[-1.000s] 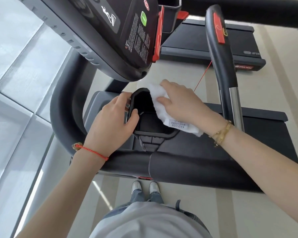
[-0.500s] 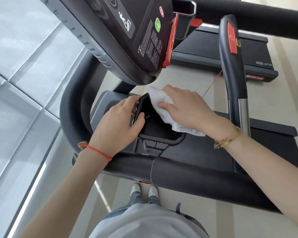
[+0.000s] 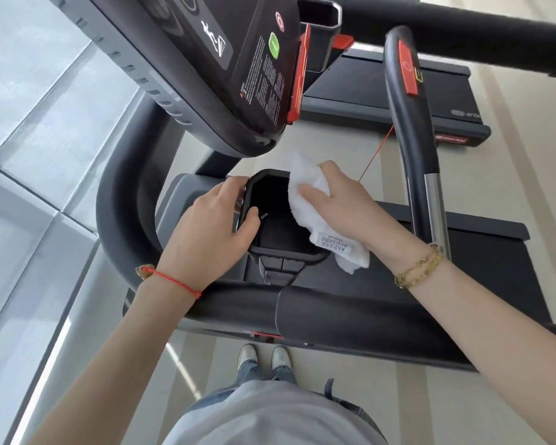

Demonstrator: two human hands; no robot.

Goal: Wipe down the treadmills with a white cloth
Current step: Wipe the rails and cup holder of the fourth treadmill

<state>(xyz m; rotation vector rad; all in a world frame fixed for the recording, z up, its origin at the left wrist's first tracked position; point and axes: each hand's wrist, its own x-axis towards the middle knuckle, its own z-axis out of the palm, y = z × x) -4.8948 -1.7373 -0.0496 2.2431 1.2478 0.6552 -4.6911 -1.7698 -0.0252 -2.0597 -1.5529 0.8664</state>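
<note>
The left hand [image 3: 211, 231] grips the rim of the treadmill's black cup holder [image 3: 272, 216]; the right hand [image 3: 344, 200] presses a white cloth [image 3: 312, 200] against its opposite edge.

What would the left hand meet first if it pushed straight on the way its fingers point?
Probably the white cloth under the right hand: the left hand grips the cup holder's rim, with only the open well between; depth unclear.

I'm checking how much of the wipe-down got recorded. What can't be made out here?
Head view only:
- Cup holder right rim: covered by the white cloth and right hand.
- Cloth label print: too small to read.
- Console top: cut off by the frame edge.
- Left hand fingertips: curled behind the rim.
</note>
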